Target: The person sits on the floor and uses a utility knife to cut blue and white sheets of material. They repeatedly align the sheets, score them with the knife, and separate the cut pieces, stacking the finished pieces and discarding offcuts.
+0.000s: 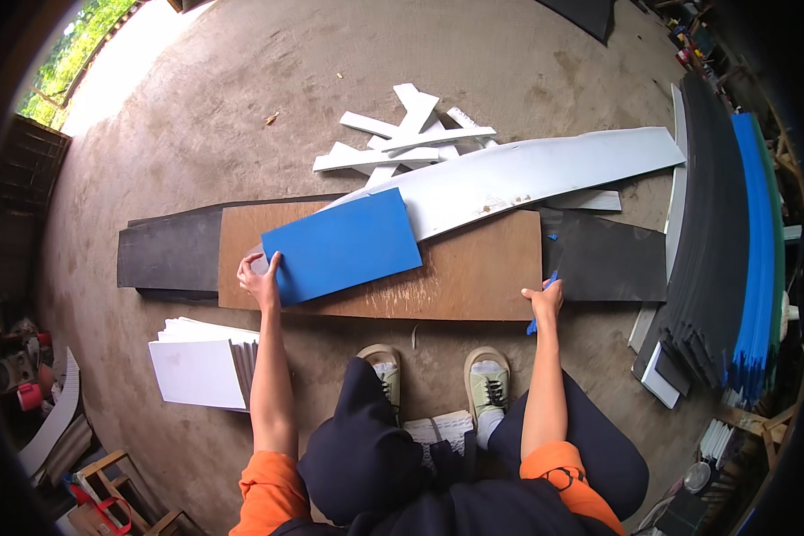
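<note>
My left hand [261, 280] is closed on the left edge of a blue rectangular sheet [344, 246], with the thumb on its top face. A pale, partly hidden edge shows by those fingers; I cannot make out what it is. The sheet lies tilted across a brown wooden board [482, 281] and the end of a long white sheet [545, 179]. Over the board's right end, my right hand [547, 299] is closed around a slim blue utility knife [553, 278]. A small blue scrap [553, 237] rests on the black sheet [607, 259] beyond it.
White offcut strips [411, 134] lie heaped beyond the board. A stack of white panels [201, 371] sits near my left forearm. Long black sheets [701, 232] and blue sheets [755, 259] stand at the right. My shoes [487, 380] are just before the board.
</note>
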